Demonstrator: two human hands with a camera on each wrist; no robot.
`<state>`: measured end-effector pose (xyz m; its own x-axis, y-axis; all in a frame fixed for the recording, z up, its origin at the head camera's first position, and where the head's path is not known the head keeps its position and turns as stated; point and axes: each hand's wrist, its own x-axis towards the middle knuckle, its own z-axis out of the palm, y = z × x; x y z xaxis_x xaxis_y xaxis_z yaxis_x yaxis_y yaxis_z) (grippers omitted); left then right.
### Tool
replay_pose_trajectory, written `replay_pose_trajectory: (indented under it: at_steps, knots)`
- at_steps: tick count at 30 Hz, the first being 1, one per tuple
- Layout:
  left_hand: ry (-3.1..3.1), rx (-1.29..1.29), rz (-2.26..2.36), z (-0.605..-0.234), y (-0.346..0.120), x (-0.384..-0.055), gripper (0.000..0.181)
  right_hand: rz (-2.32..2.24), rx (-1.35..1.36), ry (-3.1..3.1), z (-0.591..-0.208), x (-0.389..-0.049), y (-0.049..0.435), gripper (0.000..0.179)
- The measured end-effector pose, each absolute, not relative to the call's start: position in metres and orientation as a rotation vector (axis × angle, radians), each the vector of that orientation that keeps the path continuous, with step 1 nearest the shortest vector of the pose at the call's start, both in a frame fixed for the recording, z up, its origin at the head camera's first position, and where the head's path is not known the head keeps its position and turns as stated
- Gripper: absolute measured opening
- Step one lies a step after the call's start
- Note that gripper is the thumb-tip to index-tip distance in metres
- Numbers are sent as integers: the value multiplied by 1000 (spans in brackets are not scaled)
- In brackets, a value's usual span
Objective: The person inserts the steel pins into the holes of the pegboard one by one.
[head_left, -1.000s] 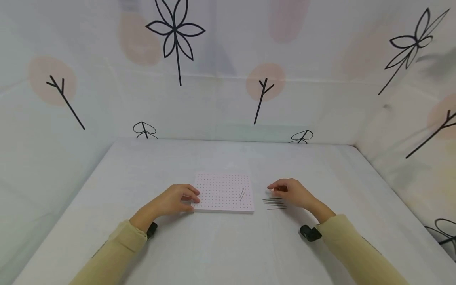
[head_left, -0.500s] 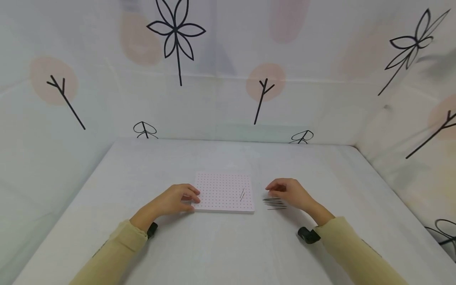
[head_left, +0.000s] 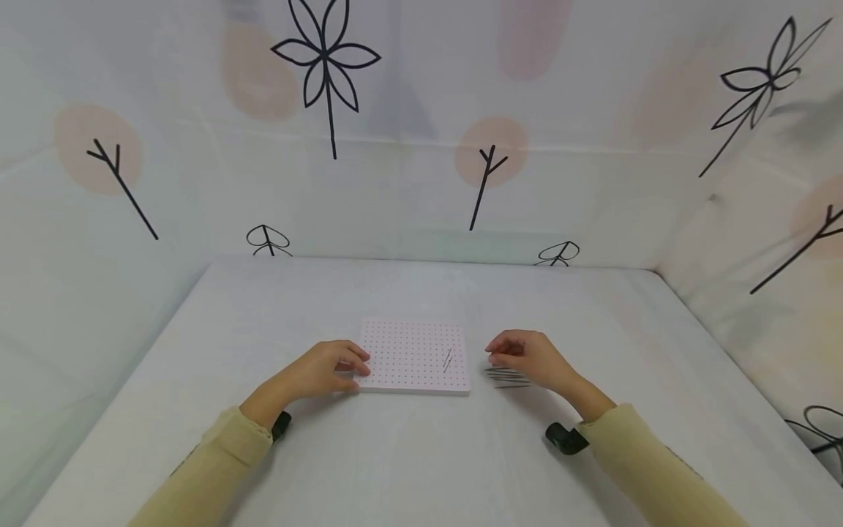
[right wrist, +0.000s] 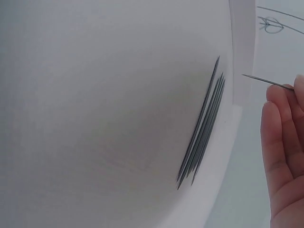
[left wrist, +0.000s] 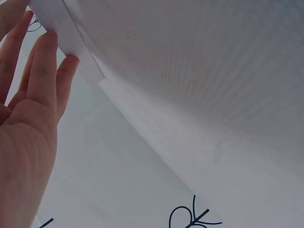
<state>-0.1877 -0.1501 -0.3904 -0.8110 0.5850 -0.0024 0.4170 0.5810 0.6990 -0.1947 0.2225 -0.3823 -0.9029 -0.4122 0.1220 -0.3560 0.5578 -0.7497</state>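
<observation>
A white pegboard [head_left: 402, 355] with rows of small holes lies flat on the table. My left hand [head_left: 329, 368] is at its left side; in the left wrist view its fairly straight fingertips rest against the board's edge [left wrist: 71, 42]. Two thin needles [head_left: 448, 359] show slanted at the board's right part. To the right of the board, my right hand [head_left: 532, 359] is raised over a small bundle of dark metal needles [right wrist: 202, 128]. Between thumb and fingertips it pinches one pointed metal needle [right wrist: 261, 79], its tip sticking out past the fingers.
White cloth covers the table [head_left: 408, 454]. Behind it and at both sides hang white fabric walls [head_left: 395, 190] printed with black plants and pale blobs. A black wrist camera [head_left: 566, 439] is strapped below the right hand.
My right hand has moved slightly left, towards the board, passing over the far part of the needle bundle. My left hand and the board have stayed in place.
</observation>
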Motion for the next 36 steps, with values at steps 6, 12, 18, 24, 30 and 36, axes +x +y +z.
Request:
replay_pose_trajectory:
  at_steps: [6,12,18,24,30,36]
  knots:
    - [2581,826,1053,-390,-150,-188,17,-1290,-684,2703,-379,-191,216,16]
    - [2581,835,1056,-391,-150,-188,17,-1290,-697,2705,-362,-180,201,13]
    - [2579,839,1053,-391,-150,-188,17,-1322,-686,2686,-356,-175,195,11]
    - [2578,833,1055,-391,-150,-188,16,-1394,-704,2631,-378,-187,202,12]
    - [2584,836,1052,-391,-150,-187,17,-1445,-759,2578,-380,-188,199,13]
    - [2593,845,1036,-390,-150,-187,17,-1430,-742,2581,-378,-186,193,9]
